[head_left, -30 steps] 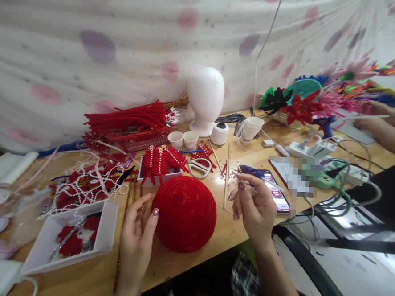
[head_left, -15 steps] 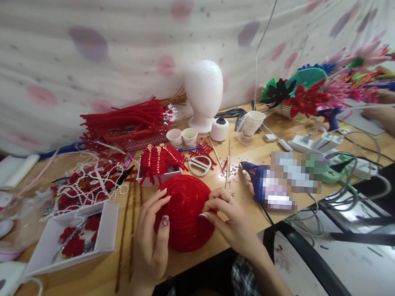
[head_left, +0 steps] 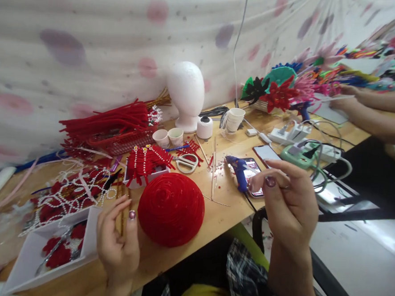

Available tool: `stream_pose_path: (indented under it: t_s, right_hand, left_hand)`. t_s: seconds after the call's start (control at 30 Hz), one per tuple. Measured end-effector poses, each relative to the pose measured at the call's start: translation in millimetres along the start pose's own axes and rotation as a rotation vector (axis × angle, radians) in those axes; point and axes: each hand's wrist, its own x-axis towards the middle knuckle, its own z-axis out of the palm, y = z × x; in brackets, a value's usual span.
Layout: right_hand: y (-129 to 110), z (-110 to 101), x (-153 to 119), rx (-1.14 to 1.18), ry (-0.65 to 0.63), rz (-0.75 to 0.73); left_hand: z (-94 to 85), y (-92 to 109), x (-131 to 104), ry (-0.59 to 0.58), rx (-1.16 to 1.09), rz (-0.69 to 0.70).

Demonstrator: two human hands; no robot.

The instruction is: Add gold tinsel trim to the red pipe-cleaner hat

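The right hand has lifted off the dome's right side and moved beside the glue gun, while the left hand has drawn back from the dome's left side. Nearest, the left hand is open, palm turned inward, beside the coiled red dome, which rests by the middle of the tabletop's near edge. The right hand's fingers bend toward the thumb; I cannot tell whether they grip anything small. A white box of red flowers lies toward the near left corner.

For good handling, I would steady the dome with light, spread fingers, so its coils keep their shape, and press only with the fingertips, clear of the hot-glue gun's nozzle.

Further back, the blue hot-glue gun overlaps a phone, and scissors lie left of thin wooden sticks. Towards the far edge stand a white foam head and paper cups.
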Motion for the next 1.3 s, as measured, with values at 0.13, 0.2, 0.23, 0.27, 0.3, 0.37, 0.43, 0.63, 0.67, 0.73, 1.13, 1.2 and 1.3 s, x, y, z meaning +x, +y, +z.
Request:
stream_pose_path:
  t_s: [0.13, 0.2, 0.23, 0.27, 0.3, 0.37, 0.43, 0.63, 0.67, 0.73, 1.13, 1.2, 1.3]
  right_hand:
    - [10, -1, -7, 0.155, 0.068, 0.060]
    - [15, -1, -10, 0.160, 0.025, 0.106]
    - [17, -1, -11, 0.144, -0.021, 0.114]
    - [18, -2, -12, 0.115, -0.072, 0.111]
    - [19, -2, -13, 0.076, -0.112, 0.100]
    - [20, -2, -15, -0.021, -0.150, 0.077]
    - [23, 1, -18, -0.080, -0.133, 0.090]
    - [39, 23, -31, 0.079, -0.073, 0.328]
    - [42, 25, -32, 0.091, -0.067, 0.344]
    - [48, 29, -32, 0.077, -0.098, 0.320]
    - [81, 63, -46, -0.088, -0.719, 0.178]
    - [80, 67, -47, -0.119, -0.786, 0.173]
    - [78, 66, -45, -0.129, -0.829, 0.187]
  left_hand:
    - [-3.4, 6, -3, 0.081, -0.043, -0.012]
    - [-4.9, 9, -6, 0.094, -0.056, -0.025]
    - [-5.5, 11, -8, 0.095, -0.061, -0.041]
    - [-6.0, 11, -9, 0.096, -0.067, -0.059]
    - [-6.2, 11, -10, 0.097, -0.072, -0.080]
    - [-5.6, 10, -13, 0.093, -0.067, -0.132]
    - [-3.3, 7, -14, 0.076, -0.063, -0.199]
    - [6.5, -12, -17, -0.023, -0.124, -0.362]
    - [7.3, -15, -17, -0.026, -0.123, -0.366]
    - [8.5, -19, -16, -0.020, -0.118, -0.370]
    - [39.3, -1, -24, -0.030, -0.390, -0.651]
    - [42.1, 1, -25, -0.031, -0.405, -0.654]
    - [43.4, 3, -26, -0.037, -0.401, -0.627]
